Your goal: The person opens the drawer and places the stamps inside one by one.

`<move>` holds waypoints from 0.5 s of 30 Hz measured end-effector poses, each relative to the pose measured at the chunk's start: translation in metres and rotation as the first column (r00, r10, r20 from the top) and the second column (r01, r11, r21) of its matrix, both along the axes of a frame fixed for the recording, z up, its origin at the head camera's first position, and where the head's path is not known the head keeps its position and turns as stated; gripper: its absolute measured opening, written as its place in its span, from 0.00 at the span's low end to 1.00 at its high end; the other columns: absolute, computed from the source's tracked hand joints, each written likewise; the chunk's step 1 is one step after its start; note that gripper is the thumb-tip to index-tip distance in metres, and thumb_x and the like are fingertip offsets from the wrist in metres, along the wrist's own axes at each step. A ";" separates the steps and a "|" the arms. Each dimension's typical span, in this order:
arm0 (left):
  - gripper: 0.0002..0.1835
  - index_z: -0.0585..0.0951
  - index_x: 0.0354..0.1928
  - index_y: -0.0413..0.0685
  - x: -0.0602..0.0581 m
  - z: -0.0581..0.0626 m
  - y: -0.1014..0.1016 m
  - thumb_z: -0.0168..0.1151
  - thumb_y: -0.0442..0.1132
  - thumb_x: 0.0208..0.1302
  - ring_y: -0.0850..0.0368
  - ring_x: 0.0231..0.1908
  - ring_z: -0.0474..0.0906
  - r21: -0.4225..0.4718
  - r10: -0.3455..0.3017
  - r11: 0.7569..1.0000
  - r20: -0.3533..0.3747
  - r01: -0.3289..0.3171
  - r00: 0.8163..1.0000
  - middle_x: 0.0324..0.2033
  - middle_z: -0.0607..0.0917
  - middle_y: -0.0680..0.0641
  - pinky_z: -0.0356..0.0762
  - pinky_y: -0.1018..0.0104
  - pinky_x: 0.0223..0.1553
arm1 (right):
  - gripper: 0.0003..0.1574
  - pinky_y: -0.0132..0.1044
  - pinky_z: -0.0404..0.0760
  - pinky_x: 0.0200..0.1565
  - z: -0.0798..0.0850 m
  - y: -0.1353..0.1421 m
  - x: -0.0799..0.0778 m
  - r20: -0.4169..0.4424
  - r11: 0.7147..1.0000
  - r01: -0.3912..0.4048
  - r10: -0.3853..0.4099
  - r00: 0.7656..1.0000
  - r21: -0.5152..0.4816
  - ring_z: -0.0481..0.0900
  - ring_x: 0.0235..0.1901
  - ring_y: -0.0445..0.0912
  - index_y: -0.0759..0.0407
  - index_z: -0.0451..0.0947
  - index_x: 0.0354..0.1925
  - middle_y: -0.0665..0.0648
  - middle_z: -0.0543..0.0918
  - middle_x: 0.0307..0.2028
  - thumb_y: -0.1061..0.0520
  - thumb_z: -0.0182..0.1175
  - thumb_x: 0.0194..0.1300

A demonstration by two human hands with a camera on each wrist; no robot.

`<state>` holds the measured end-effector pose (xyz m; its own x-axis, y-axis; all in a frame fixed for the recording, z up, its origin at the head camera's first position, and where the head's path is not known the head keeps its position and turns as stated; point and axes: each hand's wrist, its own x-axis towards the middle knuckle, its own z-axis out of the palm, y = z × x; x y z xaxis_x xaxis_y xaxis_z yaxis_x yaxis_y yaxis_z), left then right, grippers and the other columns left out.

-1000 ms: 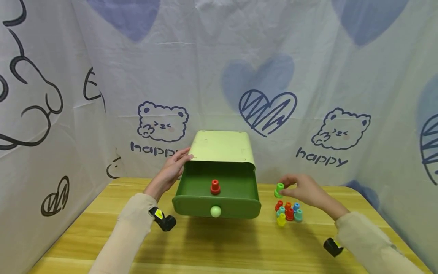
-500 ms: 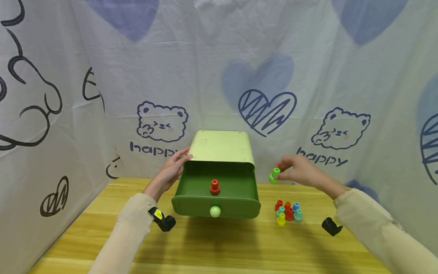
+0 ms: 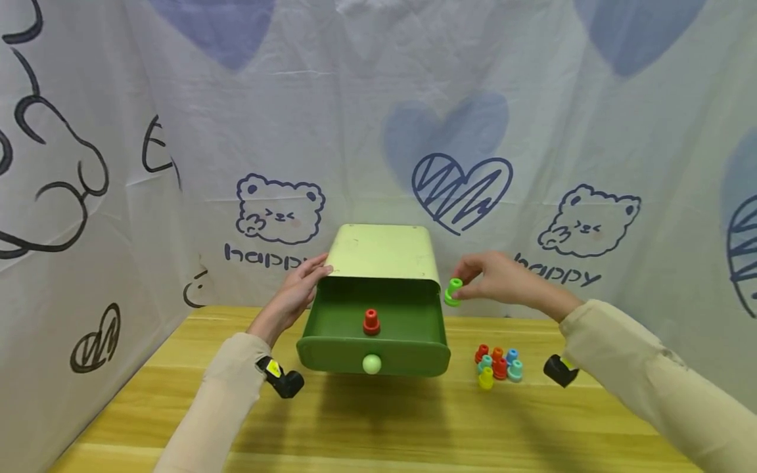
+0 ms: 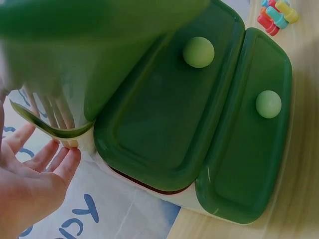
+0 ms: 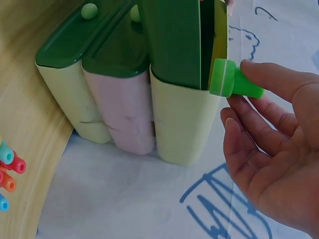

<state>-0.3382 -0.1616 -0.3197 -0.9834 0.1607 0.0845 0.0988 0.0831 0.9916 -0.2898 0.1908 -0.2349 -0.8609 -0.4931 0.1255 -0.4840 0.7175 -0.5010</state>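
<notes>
Whereas half a second earlier the right hand (image 3: 503,281) held the green peg (image 3: 453,292) well to the right of the cabinet, the head view now shows it carried left, the peg just beside the right edge of the open top drawer (image 3: 374,332) and above the table (image 3: 378,420). Thumb and fingertips pinch the peg. A second before, this hand was low, near the cluster of small pegs (image 3: 498,366), which lies unmoved on the table right of the drawer front. The left hand (image 3: 296,292) rests as before against the left side of the pale green cabinet (image 3: 383,253), fingers straight and close together, touching the casing. A red peg (image 3: 371,322) stands upright in the drawer, unchanged in place. A round knob (image 3: 372,364) marks the drawer front.

Left wrist view: the left hand (image 4: 30,184) lies open beside the cabinet corner (image 4: 75,134), fingertips (image 4: 70,154) touching its pale edge, fingers loosely side by side. Two lower drawer fronts (image 4: 199,129) with round knobs fill the frame; the small pegs (image 4: 276,12) show at the far top right.

Right wrist view: the right hand (image 5: 274,144) pinches the green peg (image 5: 232,82) between thumb and forefinger, the other fingers relaxed and slightly spread below. The peg's wide end lies against the edge of the open drawer (image 5: 182,40). Some small pegs (image 5: 7,172) lie at the left edge.
</notes>
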 end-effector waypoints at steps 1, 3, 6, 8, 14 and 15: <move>0.34 0.55 0.75 0.48 0.000 0.000 0.000 0.52 0.48 0.72 0.54 0.50 0.68 -0.001 0.001 1.000 0.000 -0.001 1.000 0.67 0.61 0.37 0.70 0.62 0.55 | 0.13 0.47 0.81 0.45 0.002 -0.003 0.000 0.002 1.000 -0.010 0.010 1.000 0.004 0.81 0.41 0.49 0.60 0.80 0.40 0.51 0.85 0.36 0.55 0.69 0.58; 0.34 0.55 0.75 0.48 0.001 0.000 -0.001 0.52 0.48 0.72 0.54 0.53 0.66 -0.002 0.000 1.000 0.001 0.000 1.000 0.68 0.60 0.38 0.68 0.61 0.58 | 0.13 0.46 0.81 0.44 0.005 -0.010 -0.002 -0.001 0.999 -0.030 0.030 1.000 0.014 0.81 0.40 0.48 0.60 0.81 0.40 0.50 0.85 0.35 0.56 0.69 0.57; 0.34 0.56 0.75 0.49 0.001 0.000 -0.001 0.52 0.49 0.72 0.63 0.33 0.66 -0.010 0.009 1.000 -0.003 -0.009 1.000 0.67 0.61 0.39 0.68 0.74 0.35 | 0.13 0.43 0.81 0.44 0.009 -0.018 -0.003 0.003 0.998 -0.062 0.062 0.998 0.021 0.81 0.38 0.46 0.61 0.82 0.40 0.50 0.85 0.34 0.57 0.69 0.57; 0.34 0.56 0.75 0.49 0.001 0.000 -0.001 0.52 0.49 0.72 0.67 0.30 0.62 -0.015 0.010 1.000 -0.006 -0.010 1.000 0.68 0.60 0.39 0.65 0.78 0.31 | 0.13 0.42 0.81 0.44 0.010 -0.024 -0.004 0.013 0.996 -0.081 0.081 0.997 0.026 0.82 0.38 0.46 0.62 0.82 0.41 0.50 0.85 0.34 0.58 0.69 0.57; 0.34 0.54 0.75 0.49 0.001 0.000 -0.001 0.52 0.49 0.72 0.54 0.54 0.64 0.000 -0.005 1.000 0.003 0.005 1.000 0.69 0.58 0.38 0.66 0.62 0.58 | 0.14 0.40 0.82 0.44 0.007 -0.039 -0.003 0.070 0.992 -0.123 0.120 0.990 0.041 0.82 0.37 0.44 0.62 0.83 0.43 0.50 0.85 0.36 0.60 0.69 0.57; 0.34 0.55 0.75 0.48 0.001 0.000 -0.001 0.51 0.48 0.72 0.51 0.56 0.63 0.006 -0.004 1.000 0.005 0.004 1.000 0.68 0.58 0.38 0.64 0.58 0.60 | 0.14 0.39 0.82 0.44 0.005 -0.041 -0.003 0.080 0.990 -0.135 0.131 0.988 0.042 0.81 0.37 0.44 0.62 0.83 0.43 0.50 0.85 0.35 0.60 0.69 0.57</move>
